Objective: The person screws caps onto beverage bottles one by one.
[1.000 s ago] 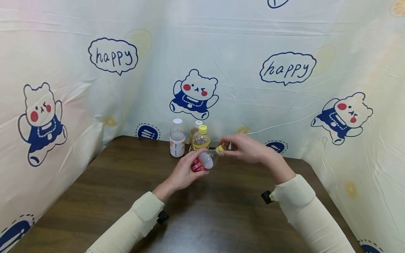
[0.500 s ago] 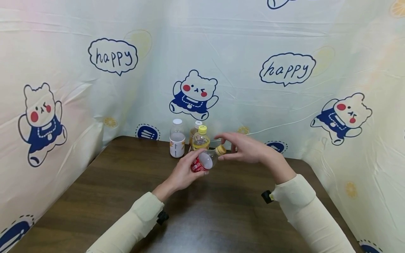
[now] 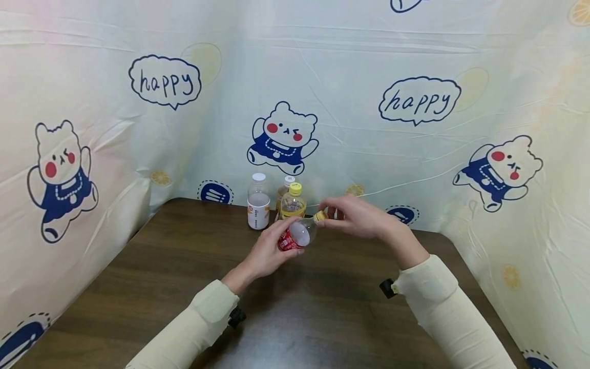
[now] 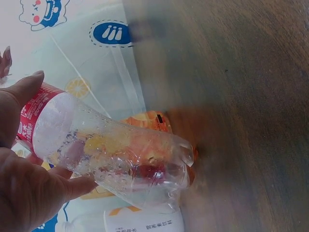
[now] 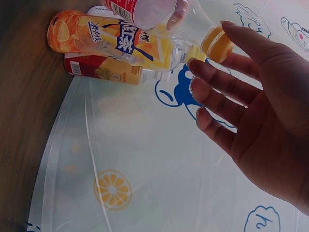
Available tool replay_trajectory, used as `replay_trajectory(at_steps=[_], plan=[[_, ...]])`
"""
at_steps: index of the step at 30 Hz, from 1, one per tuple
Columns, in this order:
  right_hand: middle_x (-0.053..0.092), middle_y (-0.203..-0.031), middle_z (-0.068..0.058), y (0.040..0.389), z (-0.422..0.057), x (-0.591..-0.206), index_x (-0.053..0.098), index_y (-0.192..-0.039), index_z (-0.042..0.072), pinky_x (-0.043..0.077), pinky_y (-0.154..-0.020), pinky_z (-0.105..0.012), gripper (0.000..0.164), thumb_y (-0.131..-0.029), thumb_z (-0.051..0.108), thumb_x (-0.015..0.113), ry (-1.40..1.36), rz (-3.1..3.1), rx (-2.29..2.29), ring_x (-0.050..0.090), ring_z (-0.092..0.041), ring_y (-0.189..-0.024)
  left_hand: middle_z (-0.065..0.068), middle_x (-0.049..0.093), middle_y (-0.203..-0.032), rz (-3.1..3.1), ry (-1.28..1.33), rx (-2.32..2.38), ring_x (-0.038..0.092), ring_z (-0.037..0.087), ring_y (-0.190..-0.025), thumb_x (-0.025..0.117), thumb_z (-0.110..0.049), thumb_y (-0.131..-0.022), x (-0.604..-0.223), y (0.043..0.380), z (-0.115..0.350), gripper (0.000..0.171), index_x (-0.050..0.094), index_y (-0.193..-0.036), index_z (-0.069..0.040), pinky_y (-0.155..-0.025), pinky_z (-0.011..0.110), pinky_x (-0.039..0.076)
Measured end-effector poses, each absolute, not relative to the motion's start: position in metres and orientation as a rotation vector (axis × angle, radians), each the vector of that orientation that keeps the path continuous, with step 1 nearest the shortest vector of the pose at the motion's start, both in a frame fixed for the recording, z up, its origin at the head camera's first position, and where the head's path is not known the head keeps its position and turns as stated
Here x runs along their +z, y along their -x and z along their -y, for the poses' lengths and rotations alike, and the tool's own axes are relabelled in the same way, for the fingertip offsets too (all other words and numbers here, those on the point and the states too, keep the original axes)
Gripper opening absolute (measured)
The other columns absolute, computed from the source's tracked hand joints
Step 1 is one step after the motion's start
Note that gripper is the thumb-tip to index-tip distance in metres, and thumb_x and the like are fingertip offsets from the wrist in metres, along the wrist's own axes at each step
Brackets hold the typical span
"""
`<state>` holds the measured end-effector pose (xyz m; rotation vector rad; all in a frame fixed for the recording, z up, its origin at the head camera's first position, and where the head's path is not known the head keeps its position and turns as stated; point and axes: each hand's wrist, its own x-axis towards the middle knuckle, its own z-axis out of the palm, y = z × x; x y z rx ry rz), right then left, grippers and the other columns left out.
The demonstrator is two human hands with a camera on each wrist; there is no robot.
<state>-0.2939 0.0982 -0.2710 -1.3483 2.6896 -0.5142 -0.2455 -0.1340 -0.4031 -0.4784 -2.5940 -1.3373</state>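
Note:
My left hand (image 3: pixel 266 252) grips a clear plastic bottle (image 4: pixel 120 150) round its red label, holding it tilted above the table. Droplets cling inside the bottle in the left wrist view, and its neck points up and right in the head view. On that neck sits a yellow cap (image 5: pixel 218 44). My right hand (image 3: pixel 361 216) pinches the cap between thumb and fingers, the other fingers spread loosely below it in the right wrist view.
Behind my left hand stand a bottle with a yellow cap (image 3: pixel 295 205), a white-capped bottle with a red and gold label (image 5: pixel 104 68), and a white-labelled bottle (image 3: pixel 258 210). A printed curtain (image 3: pixel 350 113) hangs behind the dark wooden table (image 3: pixel 313 318).
My right fingers loosened off the cap half a second ago and have closed on it again. The left hand and bottle stay in place.

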Motion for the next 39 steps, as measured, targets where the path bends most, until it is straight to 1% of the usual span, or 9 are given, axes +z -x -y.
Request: replay_trajectory(at_steps=[6, 10, 14, 18, 24, 27, 33, 36, 39], plan=[[0.061, -0.069, 0.007, 0.2934, -0.099, -0.2706, 0.065, -0.093, 0.032, 0.047, -0.054, -0.028, 0.025, -0.088, 0.054, 0.056, 1.284, -2.797, -0.433, 0.054, -0.009, -0.06, -0.008, 0.045, -0.133, 2.604, 0.476, -1.337, 0.047, 0.015, -0.118, 0.078, -0.031, -0.076, -0.4039, 0.2457, 0.1338, 0.077, 0.038, -0.141, -0.032, -0.093, 0.044, 0.047], [0.063, -0.079, 0.01, 0.2927, -0.0995, -0.2685, 0.064, -0.107, 0.03, 0.049, -0.056, -0.026, 0.033, -0.086, 0.055, 0.059, 1.268, -2.817, -0.434, 0.056, -0.008, -0.064, -0.007, 0.045, -0.133, 2.609, 0.466, -1.328, 0.047, 0.016, -0.118, 0.078, -0.032, -0.076, -0.4043, 0.2461, 0.1341, 0.076, 0.038, -0.141, -0.033, -0.093, 0.045, 0.046], [0.058, -0.1, 0.015, 0.2914, -0.0993, -0.2668, 0.051, -0.127, 0.033, 0.05, -0.062, -0.024, 0.053, -0.081, 0.057, 0.063, 1.3, -2.774, -0.467, 0.057, -0.008, -0.075, -0.007, 0.045, -0.133, 2.614, 0.462, -1.315, 0.047, 0.016, -0.118, 0.078, -0.032, -0.076, -0.4044, 0.2465, 0.1342, 0.076, 0.038, -0.141, -0.035, -0.093, 0.045, 0.046], [0.053, -0.111, 0.016, 0.2904, -0.099, -0.2677, 0.046, -0.132, 0.037, 0.05, -0.067, -0.023, 0.058, -0.08, 0.059, 0.061, 1.338, -2.719, -0.476, 0.057, -0.01, -0.085, -0.007, 0.046, -0.132, 2.616, 0.463, -1.318, 0.048, 0.016, -0.117, 0.078, -0.032, -0.076, -0.4045, 0.2463, 0.1339, 0.076, 0.038, -0.141, -0.035, -0.092, 0.045, 0.047], [0.059, -0.094, 0.016, 0.2919, -0.0968, -0.2698, 0.059, -0.115, 0.029, 0.05, -0.068, -0.023, 0.03, -0.089, 0.041, 0.062, 1.405, -2.692, -0.493, 0.056, -0.008, -0.081, -0.007, 0.046, -0.132, 2.606, 0.471, -1.331, 0.047, 0.015, -0.118, 0.078, -0.032, -0.076, -0.4047, 0.2466, 0.1342, 0.077, 0.038, -0.141, -0.034, -0.093, 0.044, 0.047], [0.061, -0.083, 0.013, 0.2929, -0.0951, -0.27, 0.063, -0.105, 0.028, 0.05, -0.063, -0.024, 0.02, -0.09, 0.04, 0.061, 1.397, -2.706, -0.488, 0.057, -0.009, -0.074, -0.007, 0.045, -0.133, 2.597, 0.482, -1.331, 0.047, 0.015, -0.118, 0.078, -0.031, -0.076, -0.4039, 0.2468, 0.1346, 0.077, 0.038, -0.141, -0.032, -0.093, 0.044, 0.046], [0.055, -0.06, 0.008, 0.2918, -0.0932, -0.2683, 0.063, -0.084, 0.029, 0.045, -0.05, -0.027, 0.029, -0.091, 0.054, 0.051, 1.276, -2.84, -0.373, 0.052, -0.01, -0.055, -0.008, 0.046, -0.132, 2.592, 0.487, -1.335, 0.047, 0.015, -0.118, 0.078, -0.029, -0.076, -0.4023, 0.2467, 0.1344, 0.077, 0.039, -0.141, -0.032, -0.094, 0.044, 0.046], [0.056, -0.063, 0.009, 0.291, -0.0936, -0.2669, 0.065, -0.093, 0.029, 0.045, -0.052, -0.027, 0.032, -0.091, 0.056, 0.049, 1.249, -2.879, -0.346, 0.053, -0.009, -0.056, -0.007, 0.046, -0.131, 2.593, 0.478, -1.339, 0.048, 0.016, -0.118, 0.079, -0.028, -0.076, -0.4027, 0.2459, 0.1345, 0.077, 0.039, -0.141, -0.033, -0.094, 0.044, 0.046], [0.061, -0.081, 0.012, 0.2901, -0.0951, -0.2652, 0.06, -0.116, 0.03, 0.048, -0.057, -0.025, 0.037, -0.088, 0.055, 0.054, 1.241, -2.853, -0.388, 0.055, -0.007, -0.065, -0.007, 0.046, -0.131, 2.597, 0.467, -1.345, 0.048, 0.016, -0.118, 0.078, -0.029, -0.076, -0.4032, 0.2449, 0.1348, 0.076, 0.039, -0.141, -0.034, -0.094, 0.045, 0.046]])
